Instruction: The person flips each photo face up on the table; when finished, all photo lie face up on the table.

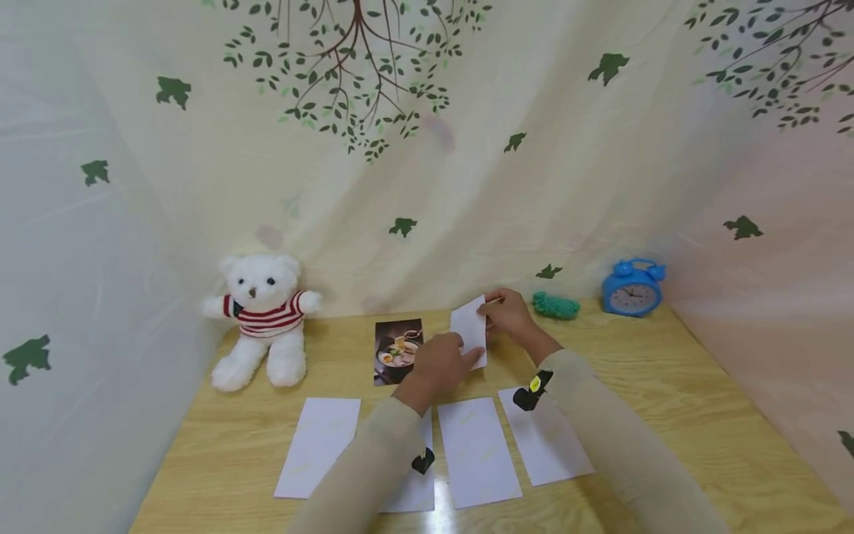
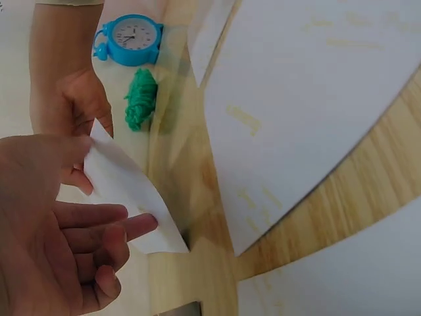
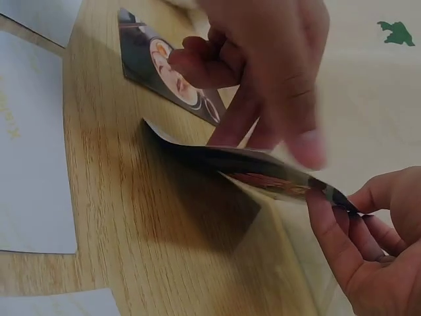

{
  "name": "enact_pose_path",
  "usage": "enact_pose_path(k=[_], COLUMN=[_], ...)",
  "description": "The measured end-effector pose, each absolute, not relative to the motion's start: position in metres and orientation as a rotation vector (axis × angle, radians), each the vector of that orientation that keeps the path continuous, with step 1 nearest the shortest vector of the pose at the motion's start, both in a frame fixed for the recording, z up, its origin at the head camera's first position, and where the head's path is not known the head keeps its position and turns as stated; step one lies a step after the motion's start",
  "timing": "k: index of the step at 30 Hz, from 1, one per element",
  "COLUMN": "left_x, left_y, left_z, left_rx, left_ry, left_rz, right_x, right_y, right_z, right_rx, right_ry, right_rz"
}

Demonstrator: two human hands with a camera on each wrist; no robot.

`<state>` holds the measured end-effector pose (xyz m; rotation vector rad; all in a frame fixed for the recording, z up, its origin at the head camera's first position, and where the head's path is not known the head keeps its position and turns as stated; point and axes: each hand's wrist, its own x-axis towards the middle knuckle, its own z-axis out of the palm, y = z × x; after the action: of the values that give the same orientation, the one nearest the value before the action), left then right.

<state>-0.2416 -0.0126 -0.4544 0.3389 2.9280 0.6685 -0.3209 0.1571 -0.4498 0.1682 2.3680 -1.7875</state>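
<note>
A card (image 1: 468, 330) with a plain white back and a dark printed picture on its other face is held upright above the table, slightly bent. My right hand (image 1: 512, 315) pinches it at its upper right edge; in the right wrist view the thumb and fingers (image 3: 322, 220) grip one end. My left hand (image 1: 440, 363) is at the card's left side, and in the left wrist view two extended fingers (image 2: 135, 220) lie against the white back. Left of the hands lies a photo card (image 1: 398, 352) of a noodle bowl, picture side up.
White cards (image 1: 477, 452) lie in a row along the front of the table, one partly under the left forearm. A white teddy bear (image 1: 263, 319) in a striped shirt sits at left. A green yarn bundle (image 1: 556, 305) and a blue alarm clock (image 1: 632, 288) stand at back right.
</note>
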Motion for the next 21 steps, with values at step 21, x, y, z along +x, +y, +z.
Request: enact_pose_path(k=[21], left_x=[-0.252], left_y=[-0.023], left_z=[-0.457], left_rx=[0.227], left_ry=[2.827], left_rz=[1.337], right_x=[-0.320], right_y=[0.152], right_z=[-0.466], right_rx=[-0.173], right_ry=[2.418], right_rz=[-1.663])
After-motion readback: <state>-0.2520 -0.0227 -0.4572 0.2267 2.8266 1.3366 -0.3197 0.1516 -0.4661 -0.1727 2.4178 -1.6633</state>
